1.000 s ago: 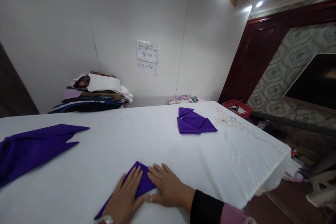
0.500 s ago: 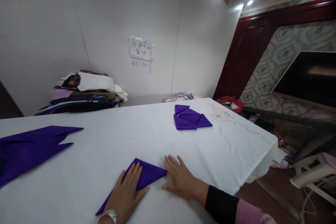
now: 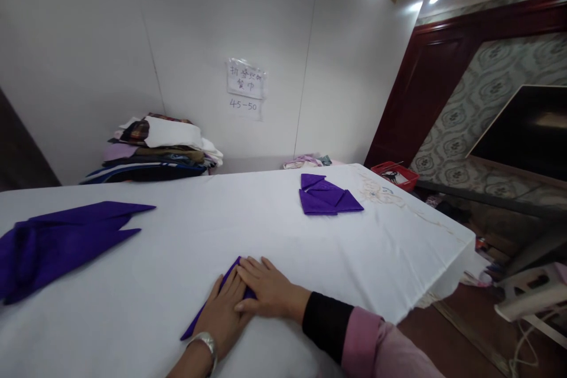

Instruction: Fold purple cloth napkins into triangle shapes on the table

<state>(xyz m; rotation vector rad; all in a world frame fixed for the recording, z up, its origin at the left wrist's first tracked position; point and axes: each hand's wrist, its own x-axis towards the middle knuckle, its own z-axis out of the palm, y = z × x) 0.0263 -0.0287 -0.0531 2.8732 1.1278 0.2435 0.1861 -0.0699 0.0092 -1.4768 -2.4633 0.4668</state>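
A folded purple napkin (image 3: pixel 194 326) lies on the white tablecloth right in front of me, mostly hidden under my hands. My left hand (image 3: pixel 225 309), with a silver bracelet at the wrist, rests flat on it with fingers stretched out. From the right, my right hand (image 3: pixel 268 290) lies flat across the napkin's right part, its fingertips meeting the left fingers. Only the napkin's left edge and a small patch between the hands show. Farther off, a second purple napkin (image 3: pixel 322 198) sits folded into a several-pointed shape.
On the left spreads a larger purple cloth (image 3: pixel 75 242) with pointed ends. A pile of clothes (image 3: pixel 163 144) stands by the wall, beneath and left of a paper sign (image 3: pixel 245 80). Beyond the table's far right corner is a red basket (image 3: pixel 410 180); a white stool (image 3: pixel 531 295) stands at right.
My right hand has moved left onto the napkin. The napkin's right-hand point, which stuck out before, no longer shows. My left hand stays on it, and the view has shifted slightly.
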